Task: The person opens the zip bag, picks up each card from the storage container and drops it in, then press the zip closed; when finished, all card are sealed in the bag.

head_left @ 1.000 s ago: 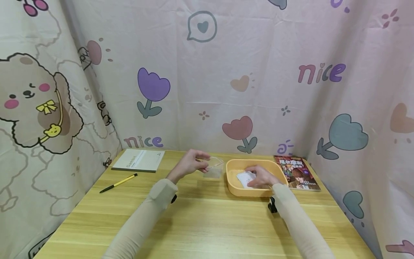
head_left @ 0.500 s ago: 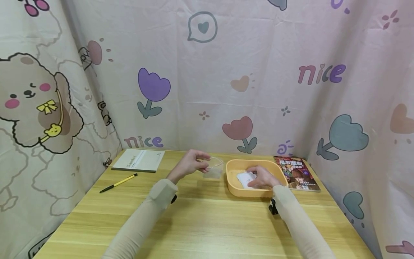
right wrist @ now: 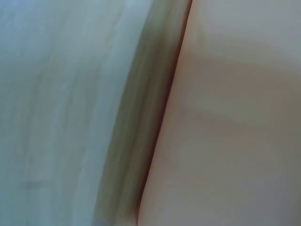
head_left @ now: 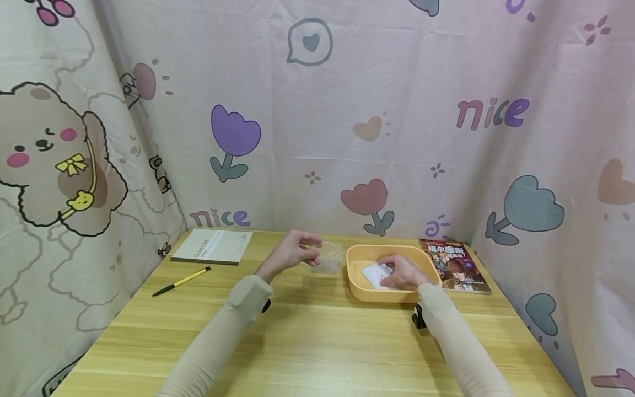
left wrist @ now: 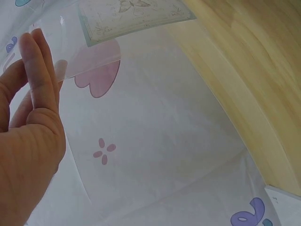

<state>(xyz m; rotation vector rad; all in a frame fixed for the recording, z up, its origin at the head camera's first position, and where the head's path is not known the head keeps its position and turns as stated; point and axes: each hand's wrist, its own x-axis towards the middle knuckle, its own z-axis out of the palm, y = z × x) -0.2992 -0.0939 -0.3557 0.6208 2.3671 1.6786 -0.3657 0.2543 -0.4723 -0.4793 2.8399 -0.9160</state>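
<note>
Yellow walls of a tray [head_left: 384, 296] stand round the right hand [head_left: 403, 269], which holds a white packet [head_left: 373, 274] between thumb and fingers; the packet shows at that hand's left, inside the tray. The left hand [head_left: 292, 252] pinches a clear bag [head_left: 326, 266] by its edge, the bag just to that hand's right, between it and the tray. Left of the left hand lie a pen [head_left: 181, 281] and, farther back, a notebook [head_left: 213, 246]. Right of the right hand, a magazine [head_left: 458, 268] lies on the surface [head_left: 317, 353].
</note>
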